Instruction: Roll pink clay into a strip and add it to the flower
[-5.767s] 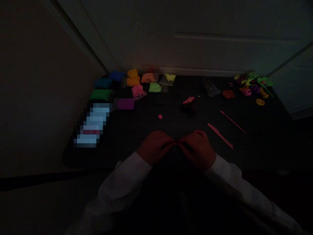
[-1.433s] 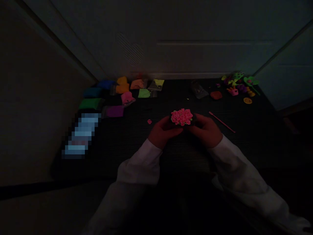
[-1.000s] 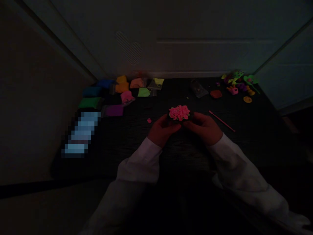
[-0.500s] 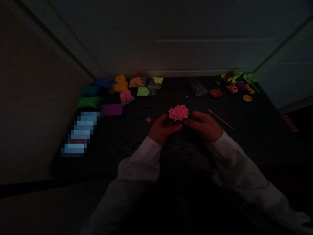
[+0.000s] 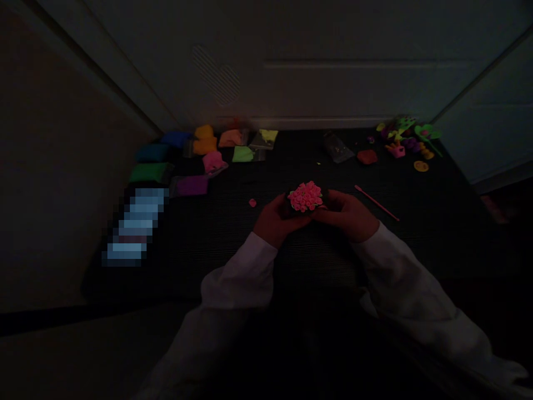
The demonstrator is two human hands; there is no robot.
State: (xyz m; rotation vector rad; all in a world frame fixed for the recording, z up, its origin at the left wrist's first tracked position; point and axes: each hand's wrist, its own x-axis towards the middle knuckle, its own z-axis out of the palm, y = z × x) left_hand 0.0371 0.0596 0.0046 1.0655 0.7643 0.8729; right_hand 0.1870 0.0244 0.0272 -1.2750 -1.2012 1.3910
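Observation:
The scene is very dark. A cluster of small pink clay roses on a dark base sits between my two hands above a black ridged mat. My left hand grips its left side with curled fingers. My right hand holds the right side, fingers closed against it. Both arms wear white sleeves. A tiny pink clay bit lies on the mat just left of my left hand.
Several coloured clay packets lie at the mat's back left. A pink modelling stick lies right of my right hand. Finished clay figures and a red clay lump sit at the back right. A blurred-out box lies at left.
Earlier my hands pinched a small pink piece low on the mat while the rose cluster stood apart. Now both hold the cluster, which has tilted slightly over the last second.

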